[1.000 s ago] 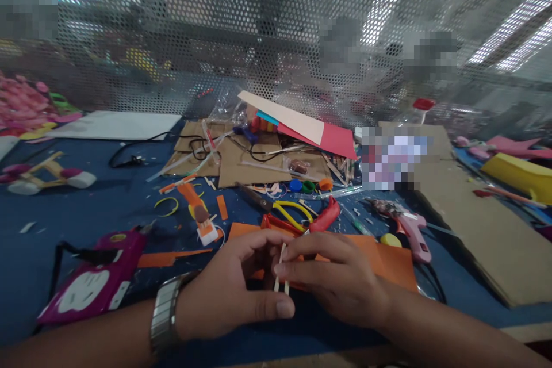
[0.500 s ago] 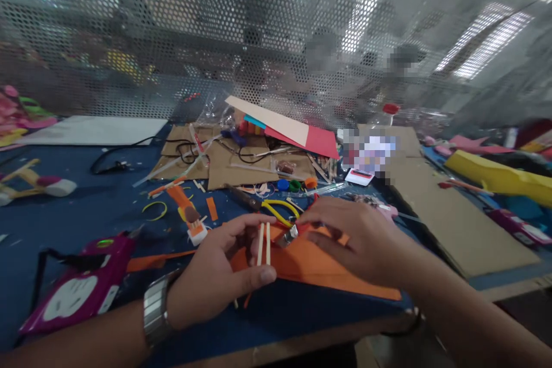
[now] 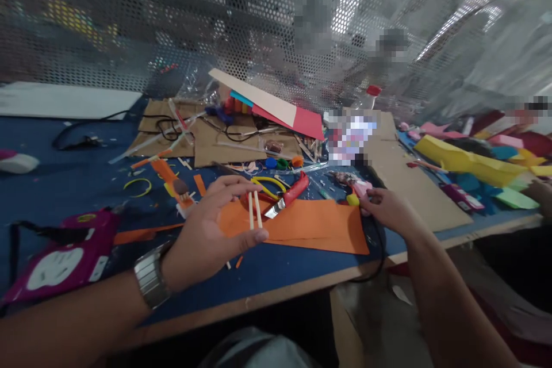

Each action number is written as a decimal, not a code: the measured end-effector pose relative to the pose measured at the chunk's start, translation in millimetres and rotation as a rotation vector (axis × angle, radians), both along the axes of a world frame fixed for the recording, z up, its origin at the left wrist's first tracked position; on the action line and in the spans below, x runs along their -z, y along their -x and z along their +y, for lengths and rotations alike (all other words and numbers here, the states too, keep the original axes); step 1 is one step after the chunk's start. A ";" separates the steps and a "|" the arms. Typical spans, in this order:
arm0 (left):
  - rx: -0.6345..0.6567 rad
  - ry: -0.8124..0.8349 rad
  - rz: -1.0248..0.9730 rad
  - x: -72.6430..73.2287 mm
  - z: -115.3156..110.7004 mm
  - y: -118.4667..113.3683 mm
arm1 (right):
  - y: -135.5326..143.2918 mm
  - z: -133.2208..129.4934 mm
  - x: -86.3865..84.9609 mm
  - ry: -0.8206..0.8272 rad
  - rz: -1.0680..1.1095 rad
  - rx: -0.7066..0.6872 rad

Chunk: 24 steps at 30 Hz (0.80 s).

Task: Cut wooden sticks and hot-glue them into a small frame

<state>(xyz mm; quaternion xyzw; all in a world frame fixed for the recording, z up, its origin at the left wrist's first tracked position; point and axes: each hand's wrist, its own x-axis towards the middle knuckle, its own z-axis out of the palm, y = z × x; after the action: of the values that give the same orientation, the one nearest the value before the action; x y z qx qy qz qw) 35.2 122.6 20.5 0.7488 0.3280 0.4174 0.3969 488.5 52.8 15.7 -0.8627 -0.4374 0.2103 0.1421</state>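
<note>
Two short pale wooden sticks [image 3: 255, 211] stand side by side between the thumb and fingers of my left hand [image 3: 209, 227]. That hand is closed on them above orange sheets [image 3: 314, 225]. A red-handled utility knife [image 3: 293, 192] lies at the sheets' far edge with its blade toward the sticks. Farther right, my right hand [image 3: 386, 211] has its fingers closed round the handle of a pink glue gun [image 3: 361, 188] with a yellow trigger. Yellow-handled pliers [image 3: 269, 185] lie behind my left hand, partly hidden. Close to its knuckles rests a small orange and white piece [image 3: 183, 204].
A purple pouch-like item [image 3: 64, 259] lies at the left. Cardboard [image 3: 224, 146], coloured card [image 3: 276, 109] and bottle caps [image 3: 282, 164] are at the back. More cardboard [image 3: 414, 195] and yellow foam [image 3: 466, 164] lie right. A perforated metal screen [image 3: 194, 17] stands behind.
My right hand has left the red knife, which now lies on the orange sheets, and moved right onto the glue gun. My left hand still holds the sticks. The view has shifted right.
</note>
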 end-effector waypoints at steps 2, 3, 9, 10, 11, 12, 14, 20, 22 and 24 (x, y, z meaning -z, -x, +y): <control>0.000 -0.021 -0.019 2.1 0.5 -0.2 | 0.8 -1.3 7.1 -0.079 0.097 0.035; -0.002 -0.021 -0.035 2.9 1.1 -0.7 | 1.5 -2.1 8.4 -0.124 0.154 0.050; -0.039 0.037 -0.114 6.9 8.0 -6.0 | 28.9 -9.9 -12.9 -0.512 0.593 0.033; -0.042 0.045 -0.121 7.6 9.1 -6.5 | 39.0 -10.5 -20.0 -0.569 0.671 0.005; -0.044 0.056 -0.126 8.1 9.8 -6.8 | 50.5 -10.3 -27.6 -0.598 0.747 -0.027; -0.045 0.067 -0.130 8.3 10.2 -6.9 | 63.1 -9.1 -35.2 -0.615 0.813 -0.059; -0.043 0.087 -0.136 7.7 9.8 -6.8 | 90.4 -2.6 -48.7 -0.616 0.912 -0.131; -0.048 0.167 -0.139 -0.3 5.1 -7.2 | 162.4 46.9 -54.7 -0.532 1.097 -0.433; -0.048 0.204 -0.136 -1.2 4.4 -7.7 | 176.6 61.6 -45.6 -0.506 1.147 -0.510; -0.049 0.233 -0.134 -0.8 3.3 -7.8 | 185.4 68.6 -35.3 -0.506 1.198 -0.547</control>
<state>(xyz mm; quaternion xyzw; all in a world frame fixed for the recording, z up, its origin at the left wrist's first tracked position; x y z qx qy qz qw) 43.0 125.9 21.3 0.6598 0.3652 0.4351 0.4920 303.1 121.4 51.0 -0.3981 -0.5207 0.5691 0.4965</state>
